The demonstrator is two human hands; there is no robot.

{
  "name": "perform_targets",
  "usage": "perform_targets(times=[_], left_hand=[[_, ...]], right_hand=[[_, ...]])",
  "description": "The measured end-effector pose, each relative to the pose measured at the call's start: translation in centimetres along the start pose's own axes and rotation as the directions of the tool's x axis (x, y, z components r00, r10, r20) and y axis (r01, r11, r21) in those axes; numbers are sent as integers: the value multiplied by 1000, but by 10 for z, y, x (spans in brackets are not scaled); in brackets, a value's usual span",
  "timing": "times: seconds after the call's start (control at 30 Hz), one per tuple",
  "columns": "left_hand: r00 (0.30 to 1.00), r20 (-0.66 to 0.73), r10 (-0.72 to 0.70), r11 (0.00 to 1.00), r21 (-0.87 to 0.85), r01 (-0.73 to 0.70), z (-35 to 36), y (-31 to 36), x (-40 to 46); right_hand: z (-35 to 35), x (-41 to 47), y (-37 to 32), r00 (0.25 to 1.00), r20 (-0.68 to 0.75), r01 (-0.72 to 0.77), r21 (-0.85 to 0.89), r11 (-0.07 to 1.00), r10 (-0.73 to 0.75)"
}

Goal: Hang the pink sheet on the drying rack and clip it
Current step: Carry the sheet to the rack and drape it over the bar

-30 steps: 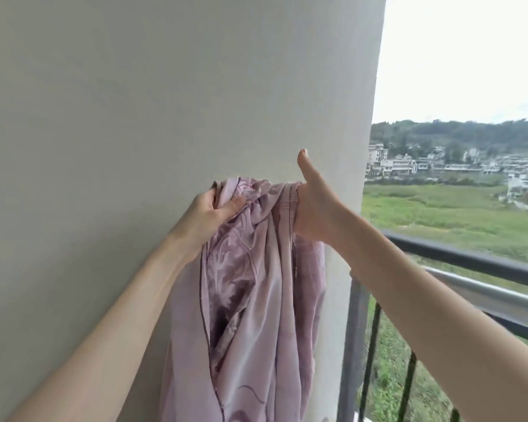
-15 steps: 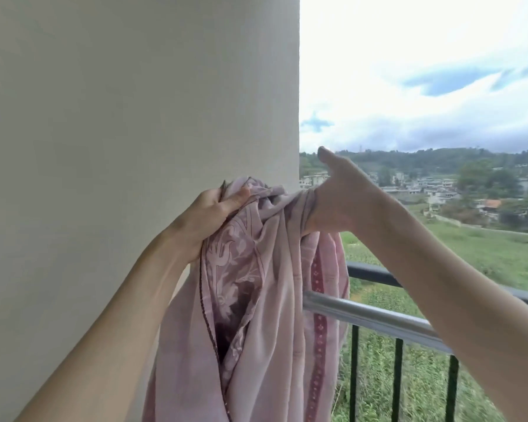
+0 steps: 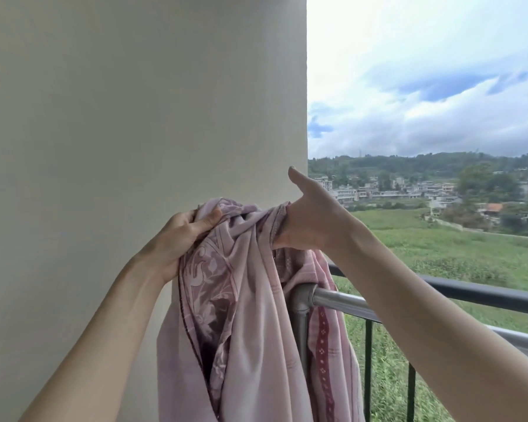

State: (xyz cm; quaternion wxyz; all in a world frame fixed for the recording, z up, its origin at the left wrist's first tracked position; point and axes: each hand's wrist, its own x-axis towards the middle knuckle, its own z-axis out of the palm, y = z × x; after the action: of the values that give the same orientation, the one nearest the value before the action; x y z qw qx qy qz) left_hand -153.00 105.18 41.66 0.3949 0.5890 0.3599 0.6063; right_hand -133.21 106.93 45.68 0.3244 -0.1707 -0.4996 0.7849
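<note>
Left hand [image 3: 180, 236]: fingers curled round a bunched fold of the pink sheet [image 3: 244, 315], thumb pressed on top. Right hand [image 3: 311, 223]: fingers hidden behind the cloth, apparently gripping it; thumb stuck up free. Sheet hangs gathered below both hands, part draped past the metal rack bar [image 3: 345, 300], which sits below the right fingers. White wall [image 3: 134, 117] behind the left fingers. Risk: cloth not spread; bunched weight may slide off the bar and over the black railing [image 3: 485, 292] if either grip loosens.
</note>
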Motion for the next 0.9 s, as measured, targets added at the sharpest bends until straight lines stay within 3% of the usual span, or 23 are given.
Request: perform_targets(times=[0.13, 0.27, 0.37, 0.47, 0.63, 0.7, 0.77, 0.9], left_hand=[[998, 12, 54, 998, 18, -54, -11, 13, -2], [994, 40, 102, 995, 15, -103, -13, 24, -2], [990, 119, 72, 997, 19, -75, 3, 16, -5], [981, 191, 30, 1000, 1, -31, 22, 1, -9], [967, 249, 52, 999, -18, -49, 55, 0, -5], [957, 273, 94, 996, -25, -91, 68, 3, -1], [948, 296, 117, 993, -19, -117, 80, 4, 4], [942, 331, 60, 998, 9, -67, 102, -15, 12]], right_hand=[[18, -4, 2, 1000, 16, 29, -210, 977, -27], [25, -9, 6, 995, -2, 98, -312, 945, -103], [15, -14, 17, 964, -162, 126, -421, 898, -212], [-2, -21, 31, 870, -352, 115, -536, 837, -345], [-21, -47, 21, 781, -464, 93, -575, 813, -418], [-27, -60, 9, 767, -497, 75, -559, 826, -406], [-34, -70, 0, 802, -505, 9, -523, 853, -318], [-57, -83, 0, 831, -539, -118, -414, 903, -138]])
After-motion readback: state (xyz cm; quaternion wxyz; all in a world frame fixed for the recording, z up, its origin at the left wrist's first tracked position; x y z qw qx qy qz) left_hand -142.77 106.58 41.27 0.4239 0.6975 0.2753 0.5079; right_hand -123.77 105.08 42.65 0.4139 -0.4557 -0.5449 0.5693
